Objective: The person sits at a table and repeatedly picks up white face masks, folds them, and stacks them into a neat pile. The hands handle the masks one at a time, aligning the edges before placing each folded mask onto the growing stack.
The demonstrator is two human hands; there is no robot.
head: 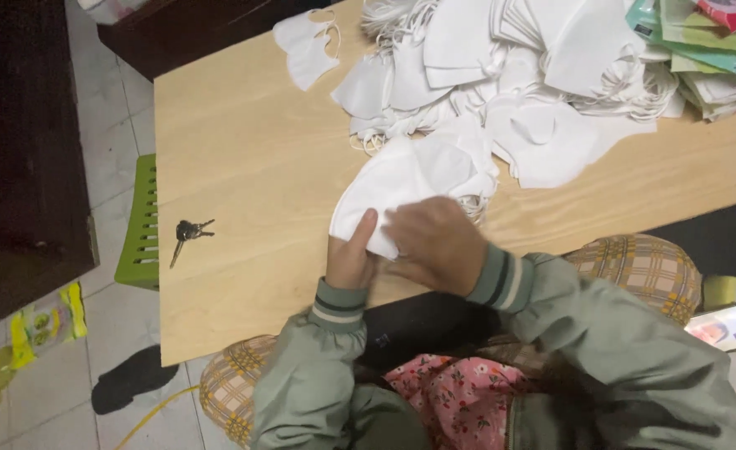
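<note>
Two hands meet on one white face mask (401,179) that lies flat on the wooden tabletop (251,150), at its near edge. The left hand (349,258) pinches the mask's near corner, thumb pressed on top. The right hand (436,243) lies beside it, blurred, fingers curled over the same edge; whether it grips I cannot tell. A heap of white masks (534,75) spreads just beyond, far and right. A bunch of keys (188,233) lies well apart to the left, near the table's left edge, above a green plastic stool (139,229)
</note>
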